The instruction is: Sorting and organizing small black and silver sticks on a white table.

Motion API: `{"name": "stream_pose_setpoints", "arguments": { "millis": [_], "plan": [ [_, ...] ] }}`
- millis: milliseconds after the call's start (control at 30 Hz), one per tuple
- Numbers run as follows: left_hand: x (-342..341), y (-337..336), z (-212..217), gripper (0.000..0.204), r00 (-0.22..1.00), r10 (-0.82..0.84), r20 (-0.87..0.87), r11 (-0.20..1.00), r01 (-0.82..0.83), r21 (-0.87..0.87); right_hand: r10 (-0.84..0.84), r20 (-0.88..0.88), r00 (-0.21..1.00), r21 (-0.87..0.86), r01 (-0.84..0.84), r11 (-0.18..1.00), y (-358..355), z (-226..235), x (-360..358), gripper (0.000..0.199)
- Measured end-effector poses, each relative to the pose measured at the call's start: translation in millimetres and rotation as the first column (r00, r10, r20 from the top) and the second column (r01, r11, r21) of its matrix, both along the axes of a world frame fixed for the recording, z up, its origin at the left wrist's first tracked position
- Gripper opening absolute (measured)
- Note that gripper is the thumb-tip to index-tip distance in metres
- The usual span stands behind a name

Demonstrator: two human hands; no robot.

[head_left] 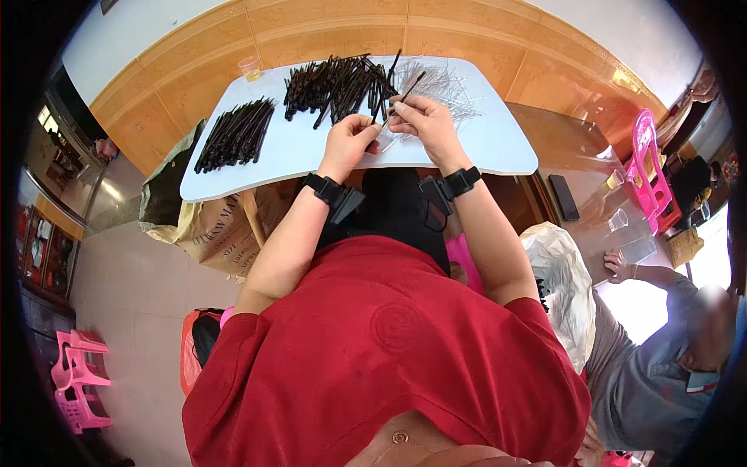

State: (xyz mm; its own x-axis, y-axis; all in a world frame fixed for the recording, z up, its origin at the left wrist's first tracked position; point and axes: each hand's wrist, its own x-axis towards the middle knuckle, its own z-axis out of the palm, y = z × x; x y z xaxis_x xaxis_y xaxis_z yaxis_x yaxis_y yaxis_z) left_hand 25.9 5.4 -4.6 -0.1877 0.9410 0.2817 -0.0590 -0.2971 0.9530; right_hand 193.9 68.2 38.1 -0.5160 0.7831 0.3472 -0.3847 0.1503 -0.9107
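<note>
Pale-blue worktop [294,149]: left hand [354,142] and right hand [425,124] pinching one slender black stick [415,82], two-point grip probably for steadiness

You hold your bare left hand [354,140] curled inward in a pinch, just beside your bare right hand [428,124], which pinches likewise; your bare left forearm [289,241] and bare right forearm [492,224] reach forward, angling together.

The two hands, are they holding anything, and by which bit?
A thin dark stick. The right hand pinches it below its free upper end; the left hand is at its lower end, its exact grip too small to tell.
</note>
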Motion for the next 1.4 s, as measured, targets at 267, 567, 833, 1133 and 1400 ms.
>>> {"name": "stream_pose_setpoints", "arguments": {
  "millis": [267, 567, 833, 1133, 1400],
  "plan": [
    [0, 1, 0, 0.015, 1.0, 0.022, 0.013, 0.999, -0.022, -0.027, -0.173, 0.078, 0.982, 0.047, 0.17, 0.984, -1, -3, -2, 0.022],
    [1, 3, -2, 0.017, 0.99, 0.09, -0.104, 0.995, -0.094, -0.028, -0.265, 0.101, 0.959, 0.133, 0.251, 0.959, 1, -7, -6, 0.022],
    [3, -22, 5, 0.021, 0.863, 0.127, -0.49, 0.989, -0.07, 0.132, -0.171, 0.019, 0.985, -0.01, 0.172, 0.985, -5, -3, -2, 0.02],
    [-37, -63, 21, 0.021, 0.777, 0.17, -0.606, 0.985, -0.12, 0.123, -0.024, 0.029, 0.999, -0.02, 0.024, 1.0, -38, 5, -26, 0.028],
    [-215, -95, 93, 0.026, 0.237, 0.395, -0.888, 0.743, -0.651, 0.156, -0.105, 0.052, 0.993, 0.0, 0.105, 0.994, -20, 12, -6, 0.032]
  ]
}}
